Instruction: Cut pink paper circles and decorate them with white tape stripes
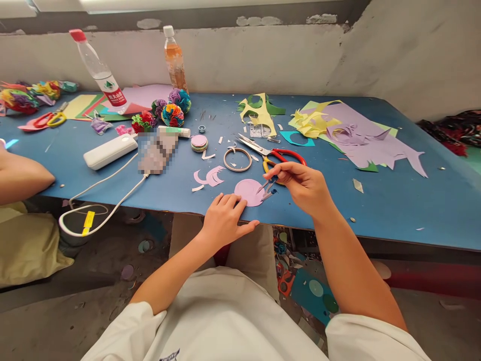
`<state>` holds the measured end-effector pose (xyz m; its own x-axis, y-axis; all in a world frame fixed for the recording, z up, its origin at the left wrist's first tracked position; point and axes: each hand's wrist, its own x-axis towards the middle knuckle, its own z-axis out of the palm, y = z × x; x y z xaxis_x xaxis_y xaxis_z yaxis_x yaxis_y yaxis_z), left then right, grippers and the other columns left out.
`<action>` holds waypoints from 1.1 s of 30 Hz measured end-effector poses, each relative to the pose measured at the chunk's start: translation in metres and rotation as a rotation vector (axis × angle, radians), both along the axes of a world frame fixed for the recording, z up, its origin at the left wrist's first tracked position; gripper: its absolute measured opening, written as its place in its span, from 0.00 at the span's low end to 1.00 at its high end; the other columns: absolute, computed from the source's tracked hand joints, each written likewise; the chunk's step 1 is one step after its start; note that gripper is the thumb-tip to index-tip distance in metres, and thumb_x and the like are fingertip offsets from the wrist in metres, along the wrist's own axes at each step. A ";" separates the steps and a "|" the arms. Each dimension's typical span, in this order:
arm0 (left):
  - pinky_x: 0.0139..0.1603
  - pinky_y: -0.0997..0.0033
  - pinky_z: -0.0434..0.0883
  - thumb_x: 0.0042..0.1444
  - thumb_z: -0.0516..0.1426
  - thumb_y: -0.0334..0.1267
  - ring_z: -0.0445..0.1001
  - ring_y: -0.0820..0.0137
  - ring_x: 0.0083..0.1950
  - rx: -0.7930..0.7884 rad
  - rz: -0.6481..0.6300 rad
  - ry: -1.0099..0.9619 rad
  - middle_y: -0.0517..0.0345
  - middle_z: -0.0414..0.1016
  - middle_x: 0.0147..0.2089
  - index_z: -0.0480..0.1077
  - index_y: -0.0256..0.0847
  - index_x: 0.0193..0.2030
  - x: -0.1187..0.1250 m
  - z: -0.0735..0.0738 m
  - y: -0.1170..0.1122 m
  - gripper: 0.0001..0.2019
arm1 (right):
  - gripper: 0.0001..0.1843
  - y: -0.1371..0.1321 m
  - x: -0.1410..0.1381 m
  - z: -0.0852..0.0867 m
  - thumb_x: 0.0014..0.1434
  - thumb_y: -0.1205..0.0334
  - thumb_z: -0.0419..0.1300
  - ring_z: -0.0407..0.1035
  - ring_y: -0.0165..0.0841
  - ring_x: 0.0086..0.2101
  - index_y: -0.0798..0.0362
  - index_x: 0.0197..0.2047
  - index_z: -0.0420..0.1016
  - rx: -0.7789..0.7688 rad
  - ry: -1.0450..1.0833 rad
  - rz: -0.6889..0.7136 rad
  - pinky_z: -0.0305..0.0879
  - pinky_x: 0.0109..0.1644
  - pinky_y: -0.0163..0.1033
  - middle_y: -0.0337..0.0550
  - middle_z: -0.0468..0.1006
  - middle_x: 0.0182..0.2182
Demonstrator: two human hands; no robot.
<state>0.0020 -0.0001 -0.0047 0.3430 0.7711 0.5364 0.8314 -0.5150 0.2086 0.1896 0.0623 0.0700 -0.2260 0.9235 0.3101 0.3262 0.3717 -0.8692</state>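
A round lilac paper disc [249, 191] lies near the front edge of the blue table, with a faint circle line on it. My left hand [224, 223] presses its fingertips on the disc's left edge, fingers stretched out and thumb apart. Pinched in my right hand [300, 184] is a drawing compass [269, 187], its legs spread and tilted over the disc's right side. Scissors [259, 146] with red and yellow handles lie just beyond that hand. Behind the disc is a roll of tape [238, 159], and a stack of paper discs [199, 143] stands farther left.
Lilac offcuts [210, 176] lie left of the disc. A white power bank [110, 151] with a cable and a blurred-out object stand left, near paper flowers [173, 115] and two bottles [175, 62]. Paper scraps [361, 130] cover the back right. Another person's arm [22, 173] rests at far left.
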 end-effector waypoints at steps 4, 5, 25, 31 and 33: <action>0.53 0.60 0.70 0.59 0.55 0.55 0.75 0.62 0.46 0.022 -0.006 0.000 0.50 0.78 0.45 0.73 0.38 0.44 0.000 -0.001 0.000 0.21 | 0.08 -0.006 -0.004 0.001 0.59 0.58 0.58 0.75 0.34 0.35 0.50 0.34 0.77 0.029 -0.003 -0.009 0.74 0.41 0.41 0.42 0.81 0.33; 0.53 0.60 0.70 0.58 0.55 0.55 0.75 0.62 0.46 0.027 -0.006 0.000 0.50 0.78 0.45 0.73 0.38 0.44 0.000 -0.001 0.000 0.21 | 0.08 -0.007 -0.004 0.001 0.59 0.58 0.58 0.75 0.34 0.35 0.50 0.34 0.77 0.036 -0.012 -0.011 0.74 0.41 0.40 0.42 0.81 0.33; 0.52 0.60 0.70 0.58 0.56 0.54 0.75 0.62 0.45 0.035 -0.001 -0.005 0.50 0.78 0.45 0.72 0.38 0.44 0.001 -0.001 0.000 0.20 | 0.11 -0.016 -0.008 -0.001 0.60 0.61 0.54 0.67 0.27 0.23 0.50 0.35 0.78 0.110 -0.117 0.006 0.62 0.25 0.34 0.41 0.81 0.31; 0.52 0.60 0.70 0.58 0.56 0.54 0.75 0.62 0.45 0.055 -0.002 -0.007 0.50 0.78 0.45 0.72 0.38 0.44 0.000 -0.001 0.000 0.20 | 0.11 -0.021 -0.013 0.001 0.60 0.63 0.54 0.73 0.31 0.31 0.51 0.35 0.78 0.118 -0.141 0.054 0.69 0.34 0.36 0.41 0.82 0.32; 0.52 0.60 0.70 0.58 0.56 0.54 0.75 0.62 0.45 0.053 -0.001 -0.009 0.50 0.78 0.45 0.72 0.38 0.44 0.000 -0.001 0.000 0.19 | 0.11 -0.021 -0.015 0.000 0.59 0.64 0.54 0.73 0.31 0.30 0.51 0.35 0.79 0.124 -0.129 0.035 0.69 0.34 0.35 0.40 0.82 0.32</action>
<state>0.0024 0.0003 -0.0059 0.3386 0.7410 0.5798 0.8292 -0.5263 0.1884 0.1743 0.0416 0.0697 -0.3024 0.8708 0.3877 0.4173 0.4866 -0.7675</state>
